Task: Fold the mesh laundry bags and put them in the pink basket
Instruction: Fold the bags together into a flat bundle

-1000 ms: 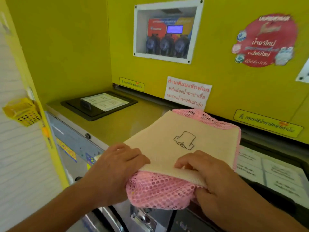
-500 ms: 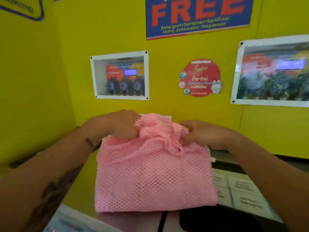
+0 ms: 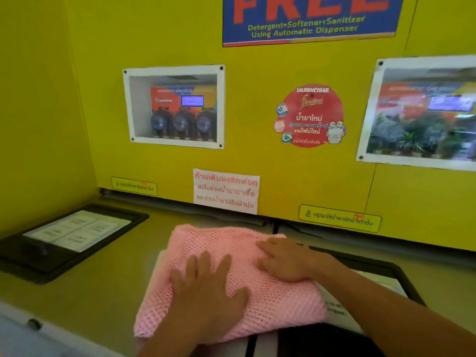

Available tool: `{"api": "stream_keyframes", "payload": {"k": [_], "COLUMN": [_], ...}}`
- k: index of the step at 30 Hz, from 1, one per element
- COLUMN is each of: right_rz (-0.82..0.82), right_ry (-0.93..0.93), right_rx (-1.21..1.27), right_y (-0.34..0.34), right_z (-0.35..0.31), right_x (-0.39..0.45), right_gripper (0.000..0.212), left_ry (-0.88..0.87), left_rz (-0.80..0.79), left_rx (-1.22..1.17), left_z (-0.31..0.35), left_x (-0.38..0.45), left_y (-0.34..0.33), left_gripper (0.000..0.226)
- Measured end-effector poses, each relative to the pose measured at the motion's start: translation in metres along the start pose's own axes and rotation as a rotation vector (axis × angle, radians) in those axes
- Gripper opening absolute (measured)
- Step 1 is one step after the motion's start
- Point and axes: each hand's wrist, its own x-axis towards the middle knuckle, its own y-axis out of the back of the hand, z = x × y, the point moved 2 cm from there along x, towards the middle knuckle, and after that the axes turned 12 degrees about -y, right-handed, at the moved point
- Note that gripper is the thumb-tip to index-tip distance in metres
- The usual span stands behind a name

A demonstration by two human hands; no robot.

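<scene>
Mesh laundry bag [image 3: 270, 302], pink and folded into a thick rectangle, lies flat on the top of the washing machines [image 3: 110, 287], which serves here as the desk; it sits across the seam between two machines, with its near edge close to the front rim and its far edge near the yellow wall [image 3: 257, 155]. Both hands lie on top of it, palms down; the left hand [image 3: 208, 297] presses the near left part with the fingers spread apart, and its grip holds nothing, it is only flat on the mesh; the right hand [image 3: 286, 261] lies on the far right part, fingers straight and pointing to the left, also open and not closed on anything. At the right side, the bag covers part of a black panel [image 3: 401, 282] with a white instruction sheet; a second black panel [image 3: 74, 238] of the same kind is well apart on the left. On the wall behind stands a white notice [image 3: 226, 191] with red letters, just beyond the far edge of the bag; higher up there is a white-framed window [image 3: 175, 106] showing three dark round pumps, a round red sticker [image 3: 311, 115], a blue poster [image 3: 311, 19] with the word FREE in red, and another framed window [image 3: 422, 112] at the right edge. The pink basket is not seen in this view.
</scene>
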Motion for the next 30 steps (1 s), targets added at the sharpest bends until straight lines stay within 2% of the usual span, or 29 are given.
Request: {"api": "stream_keyframes", "payload": {"k": [1,3,5,6,8,9,10,12,14,15,17,19,21,24,27,29,30], "right_rz": [0.016,0.205,0.375,0.373,0.193,0.095,0.050,0.093,0.140,0.140,0.100,0.025,-0.046,-0.080,-0.054,-0.083,-0.114], "right_ry": [-0.051,-0.096,-0.037,0.021,0.100,0.120,0.141,0.190,0.223,0.230,0.231,0.226,0.242,0.294,0.336,0.381,0.403], "right_rx": [0.004,-0.037,-0.007,0.061,0.275,0.356,0.383,0.378,0.395,0.417,0.490,0.590,0.676,0.672,0.616,0.615,0.650], "right_y": [0.005,0.024,0.033,0.033,0.023,0.015,0.007,-0.003,-0.006,-0.006,-0.005,-0.002,-0.002,-0.007,-0.017,-0.020,-0.020], "right_z": [0.001,-0.005,-0.014,-0.019,-0.026,-0.031,-0.035,-0.042,-0.046,-0.047,-0.051,-0.055,-0.061,-0.073,-0.086,-0.094,-0.098], "right_x": [0.000,-0.001,0.001,0.002,0.002,-0.002,-0.006,-0.016,-0.027,-0.032,-0.042,-0.051,-0.059,-0.071,-0.081,-0.090,-0.094], "right_gripper": [0.060,0.044,0.037,0.041,0.055,0.058,0.059,0.054,0.052,0.052,0.050,0.052,0.060,0.064,0.077,0.080,0.079], "left_ry": [-0.050,-0.183,-0.338,-0.393,-0.440,-0.435,-0.413,-0.296,-0.079,0.059,0.306,0.425,0.458,0.559,0.580,0.529,0.511], "left_rz": [-0.010,-0.040,-0.062,-0.056,0.023,0.117,0.243,0.546,0.779,0.832,0.812,0.729,0.667,0.617,0.662,0.771,0.828], "left_rx": [0.005,0.003,-0.051,-0.115,-0.200,-0.197,-0.194,-0.278,-0.376,-0.419,-0.565,-0.704,-0.701,-0.756,-1.119,-1.426,-1.507], "left_z": [-0.004,-0.019,-0.043,-0.054,-0.073,-0.081,-0.087,-0.095,-0.106,-0.110,-0.109,-0.094,-0.075,-0.063,-0.058,-0.047,-0.039], "left_x": [0.001,0.001,-0.001,-0.004,-0.013,-0.017,-0.022,-0.038,-0.058,-0.069,-0.089,-0.106,-0.121,-0.141,-0.162,-0.179,-0.189], "left_y": [0.001,0.005,0.014,0.020,0.033,0.038,0.042,0.050,0.046,0.041,0.026,0.014,0.007,-0.001,-0.019,-0.034,-0.036], "left_gripper": [0.083,0.084,0.085,0.082,0.068,0.062,0.057,0.043,0.033,0.036,0.055,0.068,0.074,0.075,0.069,0.070,0.069]}}
